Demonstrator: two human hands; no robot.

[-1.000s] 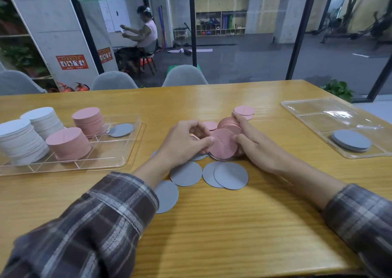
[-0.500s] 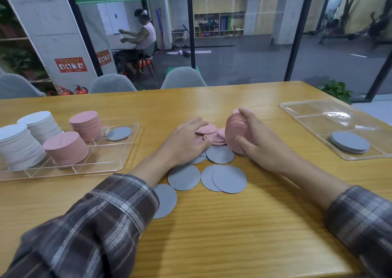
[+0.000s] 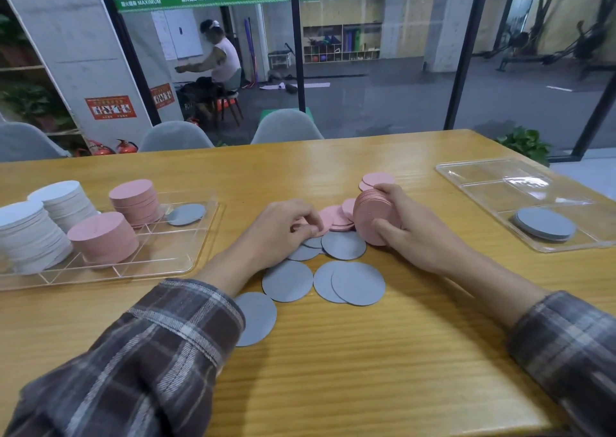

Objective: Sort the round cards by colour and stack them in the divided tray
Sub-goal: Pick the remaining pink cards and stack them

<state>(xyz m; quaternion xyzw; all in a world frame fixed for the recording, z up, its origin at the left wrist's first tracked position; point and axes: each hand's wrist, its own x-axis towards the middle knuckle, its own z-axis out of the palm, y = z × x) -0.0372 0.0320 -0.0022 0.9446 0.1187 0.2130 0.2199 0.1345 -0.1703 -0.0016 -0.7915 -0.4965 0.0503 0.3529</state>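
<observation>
My right hand grips a stack of pink cards, held on edge above the table. My left hand pinches a loose pink card from a small pink heap beside that stack. Several grey cards lie flat in front of both hands. The divided tray at the left holds two white stacks, two pink stacks and one grey card.
A second clear tray at the right holds a low grey stack. Two more pink cards lie behind my right hand. Grey chairs stand at the far table edge before a glass wall.
My right hand has gathered the pink cards into an upright stack and lifted it slightly. My left hand has let go of that stack and moved onto the loose pink cards.
</observation>
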